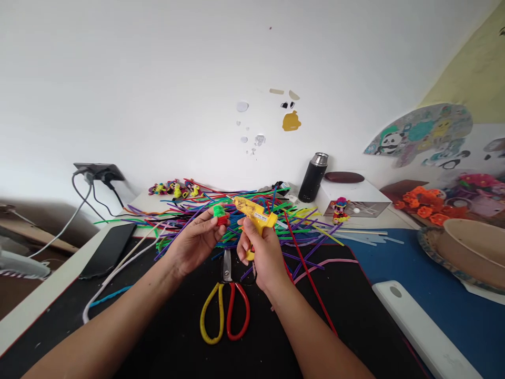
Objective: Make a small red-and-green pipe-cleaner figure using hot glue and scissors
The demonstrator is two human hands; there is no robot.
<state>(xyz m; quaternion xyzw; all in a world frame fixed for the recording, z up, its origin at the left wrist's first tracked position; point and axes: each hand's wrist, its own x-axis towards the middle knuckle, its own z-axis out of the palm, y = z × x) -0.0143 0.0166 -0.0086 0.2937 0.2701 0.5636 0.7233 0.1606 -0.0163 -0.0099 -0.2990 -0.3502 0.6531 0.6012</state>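
Between the fingertips of my left hand point(199, 237) is a small green and red fuzzy piece point(220, 215). My right hand point(260, 250) is wrapped round the handle of a yellow glue gun point(256, 213), whose nozzle points left, just above the fuzzy piece. Behind both hands lies a wide pile of coloured pipe cleaners point(302, 226). Scissors with one yellow and one red handle point(238, 310) lie on the black mat point(173, 337) below my hands.
A black phone point(108, 251) lies at the left, near white cables. A black flask point(313, 178), a white box point(357, 195) and a small figure point(340, 210) stand behind right. A white bar-shaped device point(424, 329) and a round bowl point(477, 245) are at the right.
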